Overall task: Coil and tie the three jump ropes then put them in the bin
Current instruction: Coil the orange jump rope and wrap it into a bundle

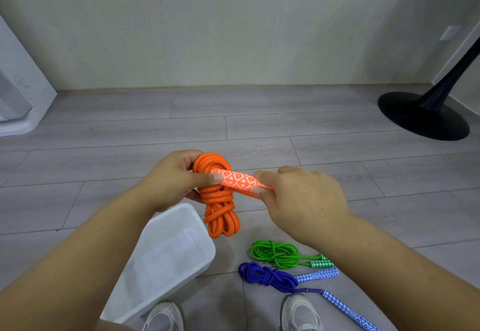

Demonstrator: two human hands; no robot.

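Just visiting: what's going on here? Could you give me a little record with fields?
left hand: grips the coiled orange jump rope
right hand: pinches its patterned handle across the coil
green jump rope: bundled on the floor
blue jump rope: bundled beside it, one handle trailing
white bin: on the floor, no rope inside
stage: orange jump rope not yet binned

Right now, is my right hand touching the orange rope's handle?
Touching. The head view shows the right hand pinching the end of the orange handle, while the left hand grips the orange coil.
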